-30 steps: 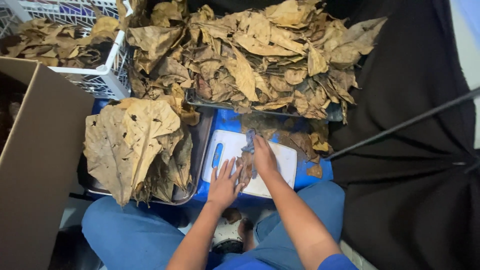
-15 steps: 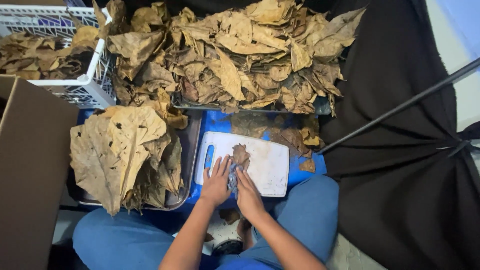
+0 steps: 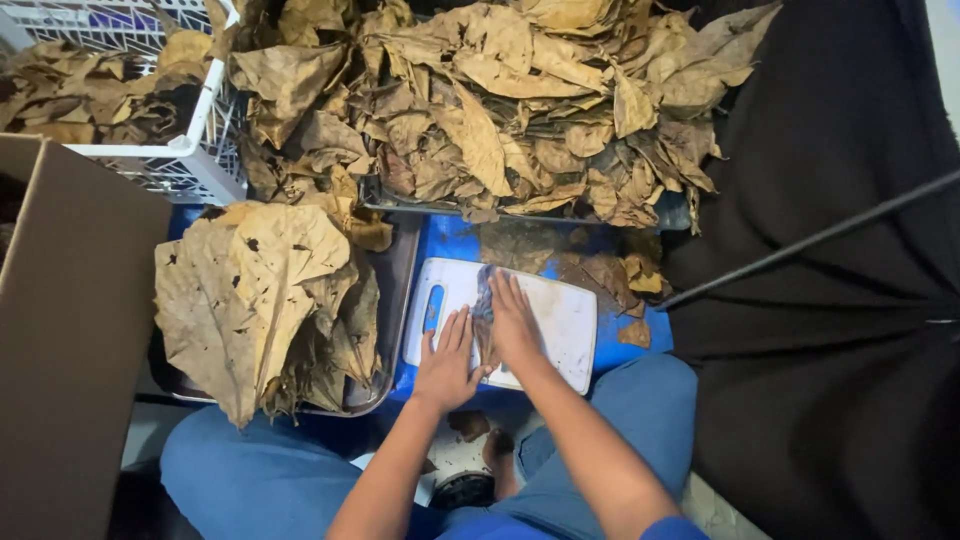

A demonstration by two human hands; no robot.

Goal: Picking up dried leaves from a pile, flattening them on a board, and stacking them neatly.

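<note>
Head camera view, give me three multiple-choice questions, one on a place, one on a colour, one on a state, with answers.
1. Where does the white cutting board lie? A in the cardboard box, B on the blue surface, C in the white basket.
2. What colour are the trousers? A blue, B red, C white.
3. How are the hands? A clenched in fists, B flat, pressing a leaf, C raised in the air.

Answers: B, blue shows around the board; A, both legs are blue; B, left hand and right hand lie flat on a dry leaf.
</note>
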